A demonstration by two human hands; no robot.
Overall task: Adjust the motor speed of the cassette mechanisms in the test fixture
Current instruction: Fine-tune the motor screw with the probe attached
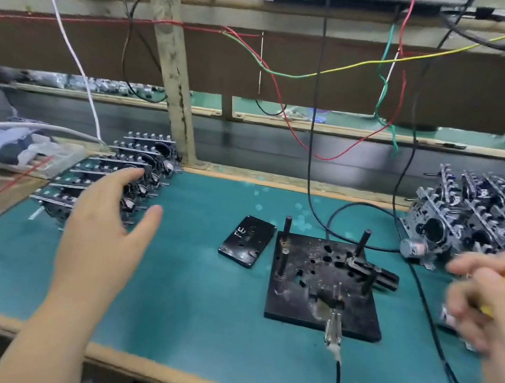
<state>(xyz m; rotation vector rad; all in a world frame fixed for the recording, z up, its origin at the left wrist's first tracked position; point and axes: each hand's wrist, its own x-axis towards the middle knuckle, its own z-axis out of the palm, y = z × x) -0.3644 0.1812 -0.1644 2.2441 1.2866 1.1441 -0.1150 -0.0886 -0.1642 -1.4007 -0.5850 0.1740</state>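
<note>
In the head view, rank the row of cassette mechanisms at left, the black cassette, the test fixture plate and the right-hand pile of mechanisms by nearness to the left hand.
From the left hand:
1. Left row of mechanisms, at its fingertips.
2. Black cassette, center.
3. Test fixture plate, right of center.
4. Right pile of mechanisms, far right.

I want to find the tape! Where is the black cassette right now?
In the head view the black cassette lies flat on the green mat, near the middle, just left of the black test fixture and right of the left hand.
</note>
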